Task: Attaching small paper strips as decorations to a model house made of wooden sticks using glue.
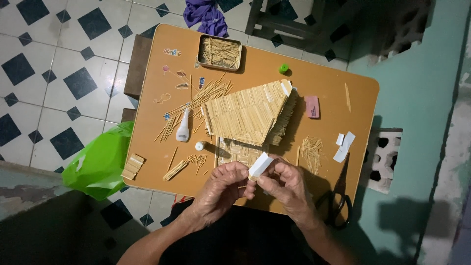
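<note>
**White paper strip pinched between both hands over near table edge**

A small white paper strip (260, 164) is held at the near edge of the brown table (314, 78), just in front of the stick-built model house (248, 115). It is gripped from both sides: the left hand (221, 189) is closed on its lower left edge with thumb and fingertips, the right hand (287, 186) is closed on its right side. The upper end of the strip is left free and tilted up to the right.

The strip is judged very light, thin and soft; it is likely creased or torn if squeezed hard, so a light pinch at the edges, as shown, is judged best. Whether one face is sticky cannot be told. Something tan is glimpsed under the strip at the fingertips; whether it is a stick cannot be told.

The model house is judged fragile: thin sticks glued in rows, roof sloped, woven panel at the front. It is better supported from the base than taken by the roof edge.

Nearby: a white glue bottle (183, 125) lying on loose sticks, its cap (199, 145) beside it, a tin of sticks (219, 52) at the far edge, a green cap (283, 68), a pink eraser-like block (312, 106), white paper scraps (343, 146), black scissors (337, 196) just right of the right hand, and a green plastic bag (100, 162) off the table's left side.
</note>
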